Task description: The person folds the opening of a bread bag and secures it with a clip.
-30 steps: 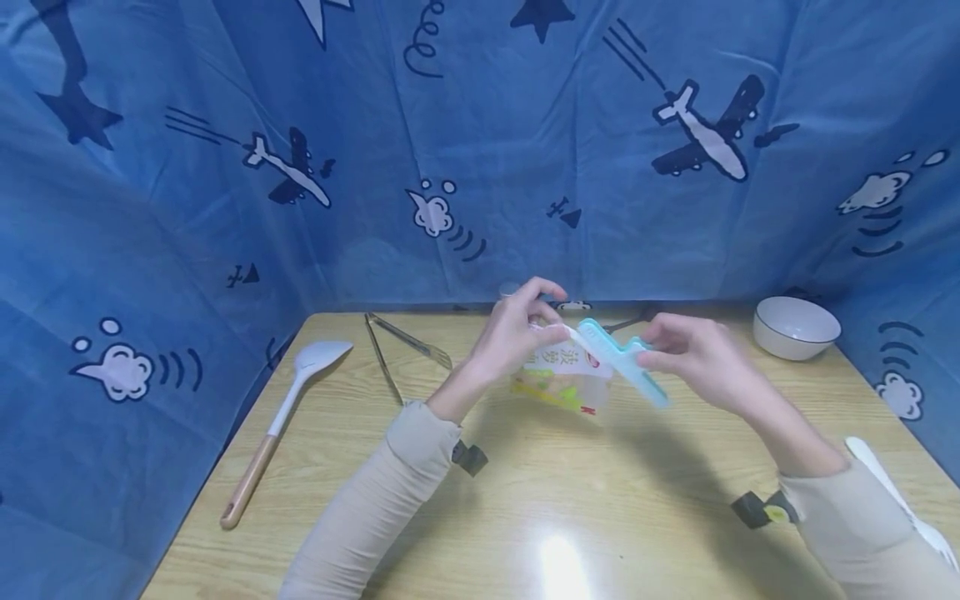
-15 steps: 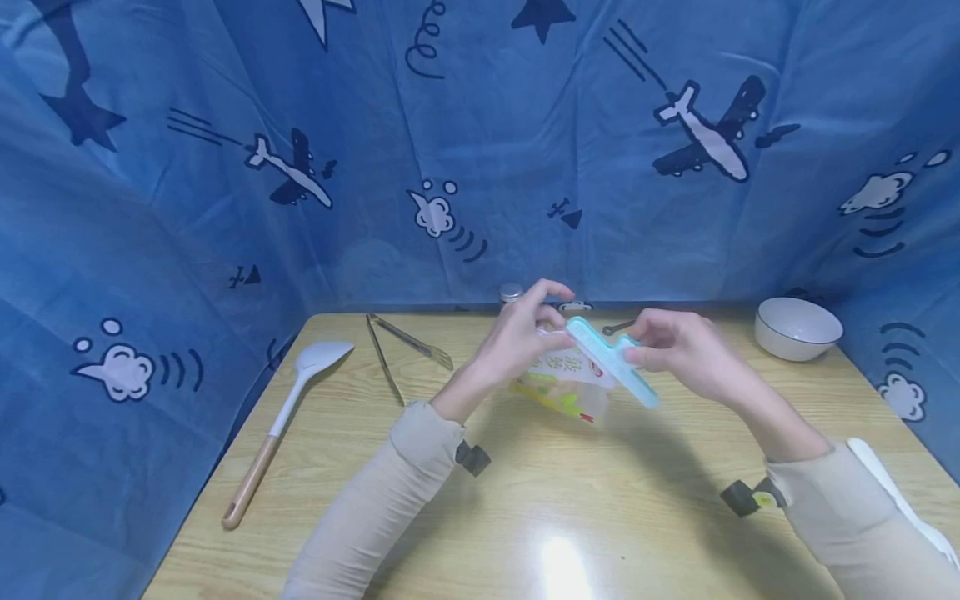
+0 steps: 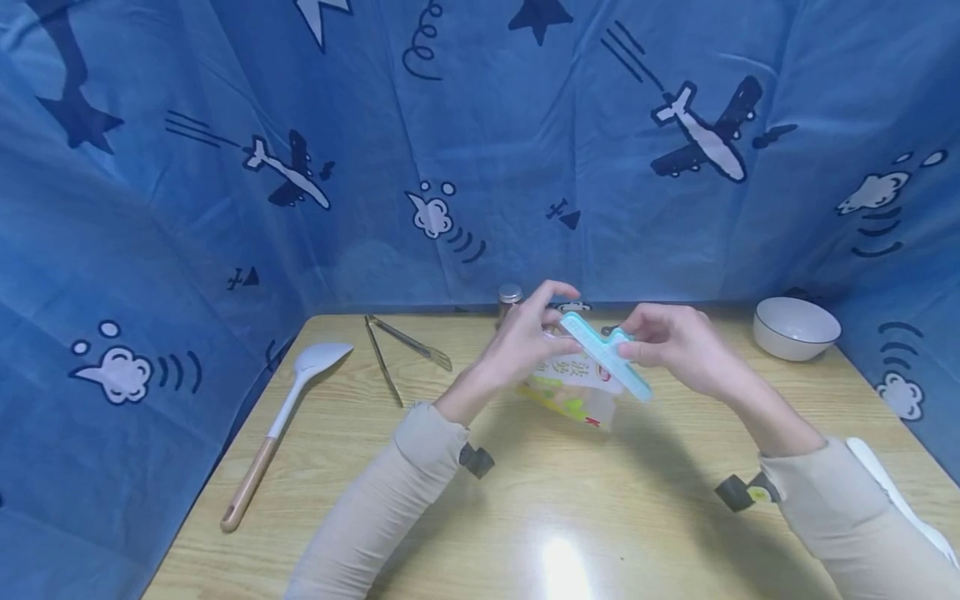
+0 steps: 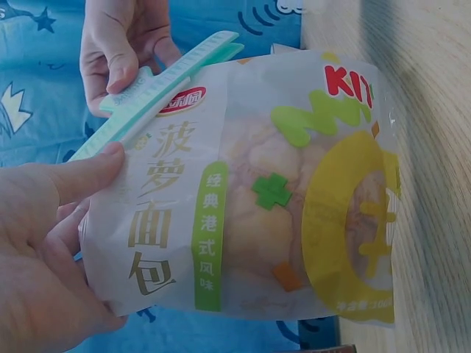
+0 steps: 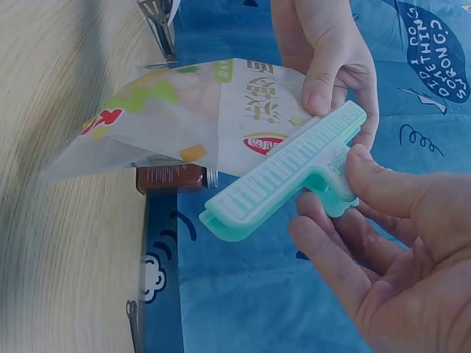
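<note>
My left hand (image 3: pixel 517 343) grips a plastic bread bag (image 4: pixel 272 220) by its top edge, thumb on the printed front. The bag tilts over the table, with rolls showing through its clear part. A mint-green bag clip (image 5: pixel 283 176) lies along the bag's top edge, close to my left thumb. My right hand (image 3: pixel 678 346) pinches the clip's handles between thumb and fingers. In the left wrist view, the clip's two bars (image 4: pixel 165 92) stand slightly apart at the upper end, and the bag's edge lies along them.
At the left lies a white turner (image 3: pixel 318 358) with a wooden handle, with metal tongs (image 3: pixel 412 339) beyond it. A lidded jar (image 3: pixel 510 293) stands at the back behind my left hand. A white bowl (image 3: pixel 798 332) and a white fork (image 3: pixel 888 490) are at the right.
My right hand has moved left with the clip, bringing it from the bag's right corner further across its top edge. The bag has shifted slightly right; my left hand still holds it.
</note>
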A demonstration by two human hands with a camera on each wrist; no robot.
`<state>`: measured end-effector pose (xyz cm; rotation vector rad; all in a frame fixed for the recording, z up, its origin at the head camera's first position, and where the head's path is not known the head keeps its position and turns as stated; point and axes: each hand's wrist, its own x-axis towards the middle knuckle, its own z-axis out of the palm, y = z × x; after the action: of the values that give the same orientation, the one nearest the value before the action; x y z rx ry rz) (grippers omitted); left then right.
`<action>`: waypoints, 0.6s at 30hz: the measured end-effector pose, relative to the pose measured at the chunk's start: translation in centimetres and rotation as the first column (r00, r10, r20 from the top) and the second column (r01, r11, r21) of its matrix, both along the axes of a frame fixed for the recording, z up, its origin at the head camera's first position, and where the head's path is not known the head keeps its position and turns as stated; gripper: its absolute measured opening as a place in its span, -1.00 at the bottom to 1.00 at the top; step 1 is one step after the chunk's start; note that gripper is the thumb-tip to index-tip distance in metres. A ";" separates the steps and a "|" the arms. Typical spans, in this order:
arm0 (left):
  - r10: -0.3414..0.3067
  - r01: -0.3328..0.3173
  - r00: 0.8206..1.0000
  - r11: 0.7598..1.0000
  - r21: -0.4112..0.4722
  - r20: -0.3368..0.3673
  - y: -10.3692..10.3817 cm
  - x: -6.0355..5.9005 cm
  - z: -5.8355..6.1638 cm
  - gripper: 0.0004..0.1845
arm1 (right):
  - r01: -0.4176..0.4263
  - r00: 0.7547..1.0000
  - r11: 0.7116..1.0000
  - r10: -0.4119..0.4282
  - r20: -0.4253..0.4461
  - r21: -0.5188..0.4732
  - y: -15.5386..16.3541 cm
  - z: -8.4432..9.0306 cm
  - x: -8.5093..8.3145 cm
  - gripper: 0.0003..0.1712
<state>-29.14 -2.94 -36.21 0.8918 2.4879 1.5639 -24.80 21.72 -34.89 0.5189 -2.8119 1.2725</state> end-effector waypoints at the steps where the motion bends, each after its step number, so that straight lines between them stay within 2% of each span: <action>1: 0.000 0.000 1.000 1.000 -0.001 0.002 0.0 0.0 0.0 -0.30 | -0.001 1.000 1.000 0.001 -0.003 0.000 0.0 0.0 0.0 -0.86; 12: 0.013 -0.013 1.000 1.000 -0.002 0.013 0.0 0.1 0.1 -0.37 | -0.006 1.000 1.000 0.005 0.017 0.022 0.0 -0.1 0.0 -0.67; 18: 0.030 -0.029 0.999 0.999 0.022 -0.030 0.0 0.2 0.1 -0.44 | -0.020 1.000 0.998 0.020 0.002 -0.053 0.0 -0.5 0.0 -0.43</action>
<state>-28.96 -2.99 -36.06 0.8917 2.5207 1.6015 -24.82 21.76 -35.39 0.5449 -2.7733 1.3483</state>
